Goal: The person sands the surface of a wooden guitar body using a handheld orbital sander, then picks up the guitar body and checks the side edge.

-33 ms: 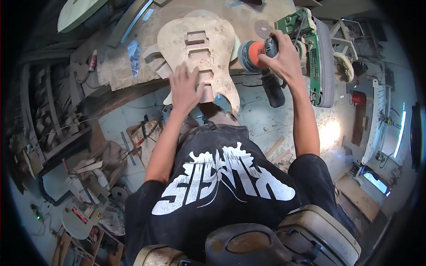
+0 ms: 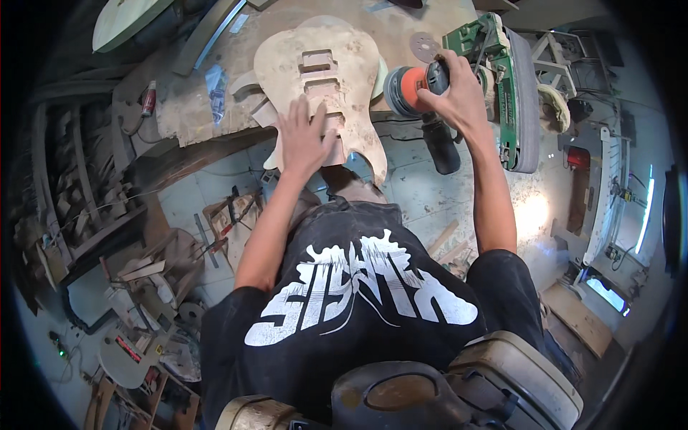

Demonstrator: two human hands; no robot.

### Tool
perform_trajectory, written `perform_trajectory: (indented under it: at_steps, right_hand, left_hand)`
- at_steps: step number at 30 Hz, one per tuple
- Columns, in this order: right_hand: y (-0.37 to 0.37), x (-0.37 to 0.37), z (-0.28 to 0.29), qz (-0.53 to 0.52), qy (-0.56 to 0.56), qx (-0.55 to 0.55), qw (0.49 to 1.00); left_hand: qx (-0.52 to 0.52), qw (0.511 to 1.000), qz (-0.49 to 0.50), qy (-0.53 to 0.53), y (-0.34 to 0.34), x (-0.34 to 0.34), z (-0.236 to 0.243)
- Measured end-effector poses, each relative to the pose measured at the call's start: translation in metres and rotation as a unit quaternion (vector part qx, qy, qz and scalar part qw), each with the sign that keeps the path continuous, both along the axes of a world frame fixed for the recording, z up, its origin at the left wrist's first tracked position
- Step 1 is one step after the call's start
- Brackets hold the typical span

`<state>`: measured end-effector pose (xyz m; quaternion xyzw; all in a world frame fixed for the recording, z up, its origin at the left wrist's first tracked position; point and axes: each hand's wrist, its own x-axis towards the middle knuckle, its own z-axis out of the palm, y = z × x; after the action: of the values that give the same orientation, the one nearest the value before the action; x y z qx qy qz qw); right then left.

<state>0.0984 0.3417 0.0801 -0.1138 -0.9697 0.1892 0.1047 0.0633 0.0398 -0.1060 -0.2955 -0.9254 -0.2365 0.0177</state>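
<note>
Left grip (image 2: 304, 140) spread over pale guitar body (image 2: 351, 79) overhanging bench (image 2: 179, 100) edge; contact unclear. Right grip (image 2: 459, 89) wrapped around orange-black sander (image 2: 414, 87), just right of body. Black shirt (image 2: 358, 347): large white lettering; green belt machine (image 2: 507, 97): smaller lettering. Floor (image 2: 416, 193) room below sander.

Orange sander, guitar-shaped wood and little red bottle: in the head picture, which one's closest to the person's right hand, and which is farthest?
1. Orange sander: closest, gripped in the right hand.
2. Guitar-shaped wood: next, left of the sander, under the left hand.
3. Little red bottle: farthest, way over on the left side.
</note>
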Motion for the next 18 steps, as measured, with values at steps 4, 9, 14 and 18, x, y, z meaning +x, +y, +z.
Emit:
perform_trajectory:
  at_steps: [4,9,14,18]
  right_hand:
    - [-0.012,0.011,0.009,0.002,-0.008,0.019,1.000]
    - [-0.005,0.024,0.003,-0.013,-0.006,0.024,1.000]
    - [-0.025,0.013,-0.023,0.042,0.002,0.007,0.999]
    - [-0.055,-0.013,-0.054,0.083,-0.026,-0.008,0.996]
  left_hand:
    - [-0.016,0.999,-0.039,-0.017,0.028,0.006,-0.009]
    - [0.091,0.962,-0.174,-0.190,0.003,0.012,0.005]
    - [0.189,0.972,0.080,-0.111,-0.050,0.015,-0.020]
    - [0.140,0.971,0.139,-0.132,-0.071,0.010,-0.033]
